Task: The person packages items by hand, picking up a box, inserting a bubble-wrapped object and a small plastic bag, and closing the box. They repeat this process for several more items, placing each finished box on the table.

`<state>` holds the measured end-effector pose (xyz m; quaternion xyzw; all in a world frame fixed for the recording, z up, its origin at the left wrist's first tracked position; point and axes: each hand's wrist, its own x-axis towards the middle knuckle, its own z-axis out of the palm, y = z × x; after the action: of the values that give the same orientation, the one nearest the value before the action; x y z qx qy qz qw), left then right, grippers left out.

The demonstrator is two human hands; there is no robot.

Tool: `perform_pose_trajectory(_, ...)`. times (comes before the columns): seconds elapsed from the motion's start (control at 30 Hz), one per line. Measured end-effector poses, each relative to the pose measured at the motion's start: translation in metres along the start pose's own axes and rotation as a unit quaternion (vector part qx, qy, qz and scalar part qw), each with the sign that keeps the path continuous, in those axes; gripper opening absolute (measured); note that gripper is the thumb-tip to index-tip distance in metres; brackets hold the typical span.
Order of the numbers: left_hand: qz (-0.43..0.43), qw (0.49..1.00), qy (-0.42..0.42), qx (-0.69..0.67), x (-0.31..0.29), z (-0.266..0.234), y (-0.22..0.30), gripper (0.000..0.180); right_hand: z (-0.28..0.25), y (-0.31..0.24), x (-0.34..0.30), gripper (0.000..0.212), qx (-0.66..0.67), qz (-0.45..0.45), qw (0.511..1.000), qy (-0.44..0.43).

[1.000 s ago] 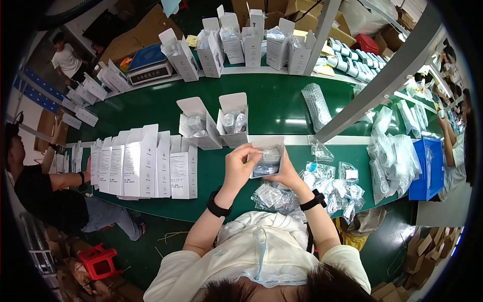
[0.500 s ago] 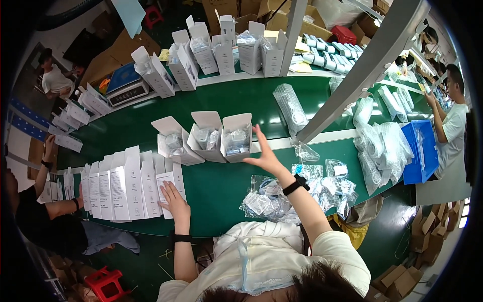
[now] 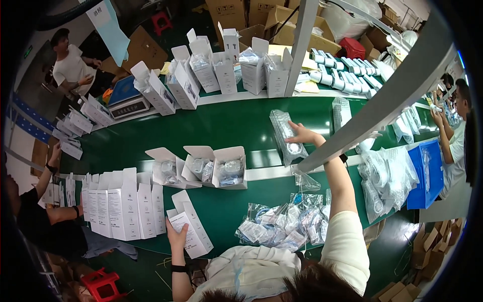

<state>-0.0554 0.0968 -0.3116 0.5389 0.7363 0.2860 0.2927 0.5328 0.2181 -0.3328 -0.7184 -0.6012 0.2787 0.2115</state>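
Note:
A white carton with its top flap raised (image 3: 193, 226) tilts at the table's front edge, and my left hand (image 3: 177, 236) grips its near left side. My right hand (image 3: 304, 134) reaches across to the bubble-wrapped package (image 3: 288, 146) on the far green surface. Its fingers are spread over the package's upper part, touching it. Between the hands stand three open white cartons (image 3: 230, 176) with clear-bagged parts inside. To the left of my left hand is a row of upright white cartons (image 3: 121, 209).
Clear bags of cables (image 3: 282, 221) lie at the front right. Beyond them are bubble-wrapped packages (image 3: 385, 176) and a blue bin (image 3: 425, 173). A slanted metal post (image 3: 375, 108) crosses near my right arm. Filled cartons (image 3: 254, 73) line the back ledge. A co-worker's arm (image 3: 60, 214) is at the left.
My left hand has pulled one carton out of the row, rightward and nearer. My right hand has moved from the open cartons to the far bubble-wrapped package. The view has shifted slightly.

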Motion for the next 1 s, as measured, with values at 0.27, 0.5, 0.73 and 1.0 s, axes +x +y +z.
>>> perform_pose_trajectory(0.27,-0.142,0.917,-0.109,-0.357,-0.009,-0.023,-0.001,0.076,-0.006,0.027,-0.031,0.071,0.080,0.012,0.983,0.165)
perform_pose_trajectory(0.5,-0.065,0.821,-0.070,-0.563,-0.039,-0.051,0.076,0.080,-0.038,0.098,-0.120,0.065,-0.111,0.225,0.962,0.107)
perform_pose_trajectory(0.73,0.403,0.887,-0.202,-0.098,-0.014,-0.013,0.144,0.071,-0.023,0.049,-0.154,0.064,-0.160,0.190,0.960,0.131)
perform_pose_trajectory(1.0,0.385,0.902,-0.123,-0.152,-0.022,0.065,0.130,0.069,-0.024,-0.204,-0.230,0.068,0.588,-0.043,0.709,0.386)
